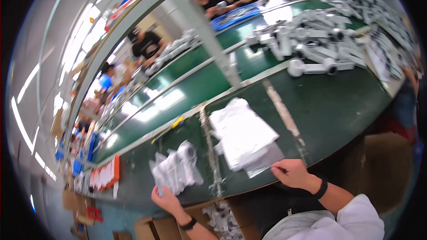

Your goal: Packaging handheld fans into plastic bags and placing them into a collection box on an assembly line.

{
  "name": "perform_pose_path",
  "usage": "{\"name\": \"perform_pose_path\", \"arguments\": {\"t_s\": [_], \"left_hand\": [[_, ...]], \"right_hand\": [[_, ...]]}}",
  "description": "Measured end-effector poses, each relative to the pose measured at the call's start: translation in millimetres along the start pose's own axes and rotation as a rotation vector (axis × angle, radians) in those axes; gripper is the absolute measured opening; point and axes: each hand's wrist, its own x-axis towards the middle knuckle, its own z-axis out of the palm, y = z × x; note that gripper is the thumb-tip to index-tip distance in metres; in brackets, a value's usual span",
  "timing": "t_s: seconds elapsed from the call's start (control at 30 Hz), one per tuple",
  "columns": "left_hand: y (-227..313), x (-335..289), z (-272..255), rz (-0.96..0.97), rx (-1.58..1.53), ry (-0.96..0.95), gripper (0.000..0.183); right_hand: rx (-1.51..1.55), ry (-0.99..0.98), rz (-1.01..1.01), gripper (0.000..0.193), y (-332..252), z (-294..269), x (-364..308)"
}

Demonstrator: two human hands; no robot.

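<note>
On the dark green bench, my left hand (168, 202) is at the near edge of a few white-grey parts in clear plastic bags (178, 169). Its thumb and fingers are apart, and no firm hold on the bags shows. My right hand (291, 173) is closed with curled fingers beside the near right corner of a stack of flat white plastic bags (242, 135). Whatever it pinches, if anything, is hidden. Both wrists have dark bands.
A yellow-handled screwdriver (178, 122) lies beyond the bagged parts. An orange-and-white box (105, 173) stands left. A heap of grey-white jointed parts (311, 40) fills the far right. A metal post (195, 22) rises ahead. Below the bench edge is an open carton (222, 220). Several people work opposite.
</note>
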Motion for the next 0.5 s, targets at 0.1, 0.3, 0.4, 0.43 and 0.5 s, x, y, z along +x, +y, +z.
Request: {"name": "perform_pose_path", "arguments": {"t_s": [0.1,0.3,0.4,0.43,0.5], "left_hand": [[92.7,-36.6,0.8,-0.087,-0.353,-0.238,0.025],[156.0,-126.3,31.9,0.311,-0.508,-0.654,0.023],[173.5,-147.2,48.8,0.332,-0.59,-0.772,0.021],[182.1,-152.7,56.1,0.307,-0.59,-0.816,0.021],[191.5,-159.5,68.6,0.274,-0.568,-0.852,0.021]], "right_hand": [[0.263,-0.012,0.187,0.017,-11.9,-15.1,2.3],[-0.141,0.261,0.168,0.022,-25.1,-102.0,72.1],[-0.367,0.4,0.321,0.033,23.1,-141.2,124.6],[-0.466,0.421,0.343,0.04,44.7,-157.3,138.1],[-0.748,0.406,0.402,0.053,84.4,-172.3,163.5]]}}
